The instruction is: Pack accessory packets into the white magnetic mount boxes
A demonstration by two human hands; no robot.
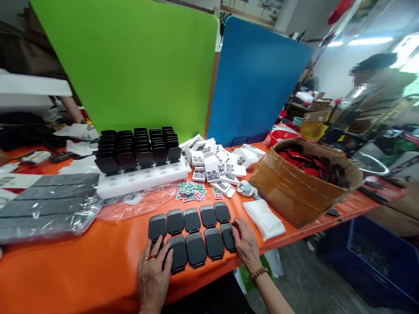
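Two rows of flat black rounded plastic pieces lie on the orange tabletop in front of me. My left hand, a ring on one finger, rests with fingers apart over the left end of the near row, largely hiding the piece beneath. At the other end, my right hand touches the edge of the last near-row piece, its fingers slightly bent and apart. Neither hand grips anything visibly. Just beyond the far row is a pile of small printed cards, with a few more cards beside it.
Behind stand several rows of black pieces in a white foam tray. Small white boxes are heaped beside it. A cardboard box of red and black parts and a white pouch lie right; a plastic-wrapped grey package lies left.
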